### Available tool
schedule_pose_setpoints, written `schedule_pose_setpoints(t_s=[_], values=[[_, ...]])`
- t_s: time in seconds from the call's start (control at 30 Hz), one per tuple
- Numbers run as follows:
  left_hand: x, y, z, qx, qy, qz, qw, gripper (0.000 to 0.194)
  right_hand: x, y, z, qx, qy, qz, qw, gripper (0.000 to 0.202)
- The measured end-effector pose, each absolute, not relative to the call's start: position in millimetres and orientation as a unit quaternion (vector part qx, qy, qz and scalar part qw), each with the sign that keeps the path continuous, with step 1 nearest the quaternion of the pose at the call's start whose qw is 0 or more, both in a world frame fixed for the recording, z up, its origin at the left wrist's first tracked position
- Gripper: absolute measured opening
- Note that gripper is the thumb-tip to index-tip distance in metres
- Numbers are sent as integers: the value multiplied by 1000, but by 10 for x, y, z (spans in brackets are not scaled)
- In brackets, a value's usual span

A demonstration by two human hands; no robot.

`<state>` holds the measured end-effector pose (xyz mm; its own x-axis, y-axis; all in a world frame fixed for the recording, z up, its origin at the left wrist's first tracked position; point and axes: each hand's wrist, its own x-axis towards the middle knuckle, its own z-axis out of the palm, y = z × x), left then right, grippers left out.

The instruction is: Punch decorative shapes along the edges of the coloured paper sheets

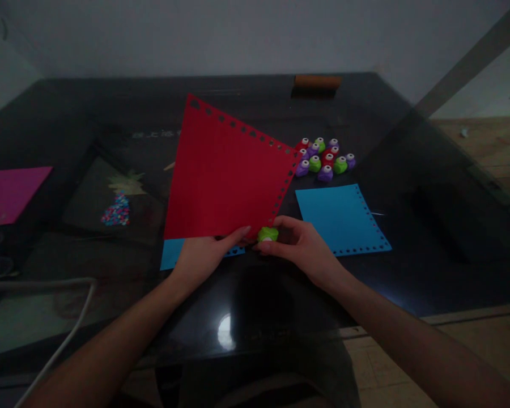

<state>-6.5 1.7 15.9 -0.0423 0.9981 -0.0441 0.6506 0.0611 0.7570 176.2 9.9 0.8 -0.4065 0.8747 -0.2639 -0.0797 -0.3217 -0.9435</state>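
A sheet of red paper (221, 181) is raised at an angle over the dark table, with rows of small punched holes along its top and right edges. My left hand (202, 252) grips its lower edge, thumb on top. At the sheet's lower right corner, my right hand (308, 243) pinches a small green craft punch (267, 233). The punch sits against the paper's corner; whether the paper is inside its slot cannot be made out. Beneath the red sheet, part of a blue sheet (172, 255) sticks out, partly covered by my left hand.
Several red, green and purple punches (325, 173) stand behind my right hand. Another blue sheet (335, 218) with punched edges lies right. Left are a heap of coloured paper bits (117, 212), a pink sheet (12, 195) and a white cable (74, 331). A brown roll (317, 83) lies far back.
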Motion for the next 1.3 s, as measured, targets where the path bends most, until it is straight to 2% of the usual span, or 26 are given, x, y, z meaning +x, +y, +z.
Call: schedule_pose_setpoints(t_s=[1.3], values=[[-88, -2, 122, 656, 658, 265, 258, 24, 1763, 109, 81, -439, -484, 680, 333, 29]])
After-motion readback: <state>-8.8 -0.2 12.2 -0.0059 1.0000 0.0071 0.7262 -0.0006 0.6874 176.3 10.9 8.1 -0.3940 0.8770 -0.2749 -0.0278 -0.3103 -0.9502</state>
